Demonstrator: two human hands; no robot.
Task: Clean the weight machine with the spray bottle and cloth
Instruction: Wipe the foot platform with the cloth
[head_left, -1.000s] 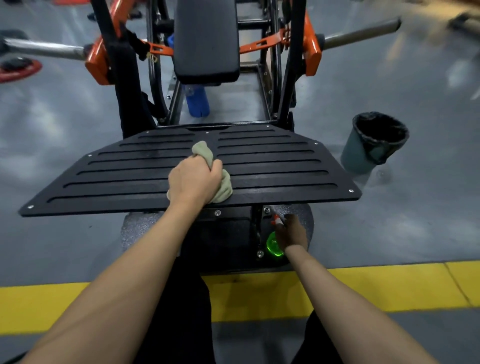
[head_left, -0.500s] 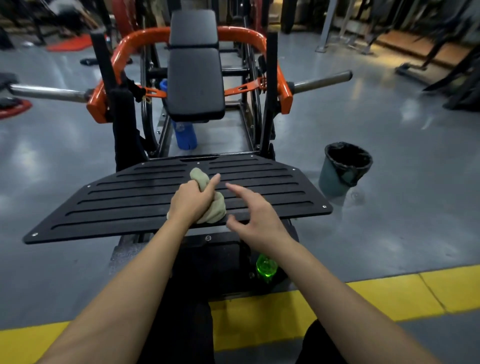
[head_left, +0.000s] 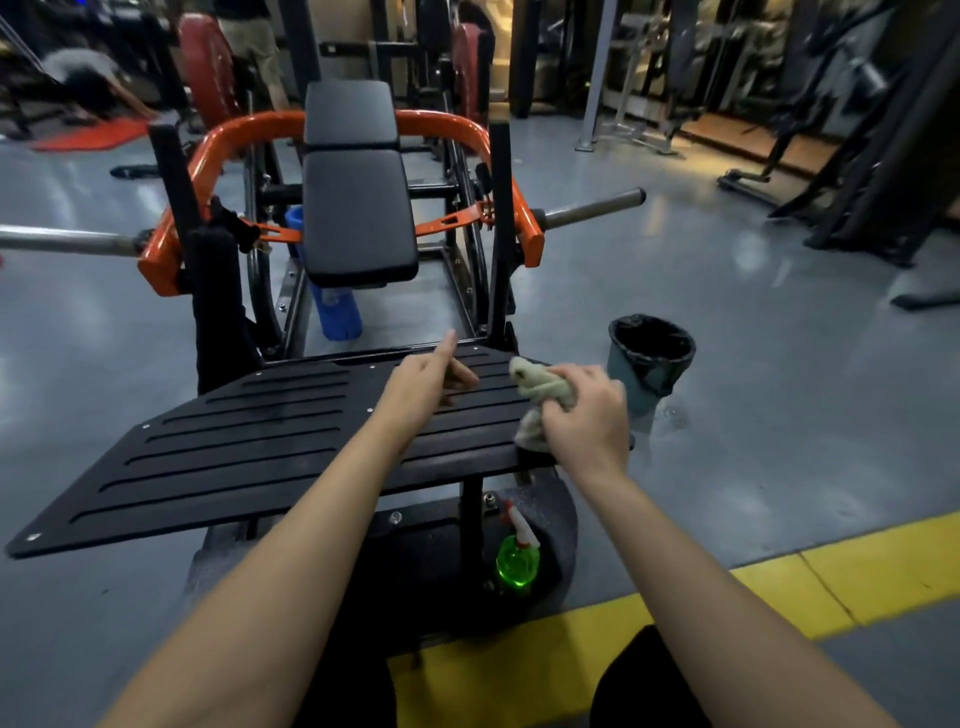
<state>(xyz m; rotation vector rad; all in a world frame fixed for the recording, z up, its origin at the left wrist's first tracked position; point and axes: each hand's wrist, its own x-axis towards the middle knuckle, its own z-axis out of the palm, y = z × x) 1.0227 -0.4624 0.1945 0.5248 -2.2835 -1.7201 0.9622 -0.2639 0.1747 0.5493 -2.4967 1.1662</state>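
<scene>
1. Floor: grey, glossy, with a yellow line across the near right. The far gym racks and figures are blurred and hard to make out.

2. Weight machine: black back pads in the centre, an orange frame and steel bars to the left and right. The left bar is cut off by the frame edge. Its lower base is largely hidden beneath the plate and the person's arms.

3. Foot plate: black, slotted and tilted. Its near right corner is covered by the right hand.

4. Left hand: raised over the far middle of the plate. One finger is straight and points far, and the other fingers are curled in, holding nothing. Whether it touches the plate cannot be told.

5. Right hand: at the right edge of the plate, fingers wrapped round the cloth, back of the hand toward the camera.

6. Bin: grey-green with a black liner, standing on the floor just right of the plate. Its near side is partly hidden by the right hand. The inside is dark and its contents cannot be told.

7. Blue container: on the floor behind the lower pad, with its top hidden. What it is remains unclear.

8. Spray bottle: green, with a red and white head, upright on the machine's base below the near right of the plate, apart from both hands.

9. Cloth: pale and bunched in the right hand, one end sticking out to the left over the plate.
</scene>
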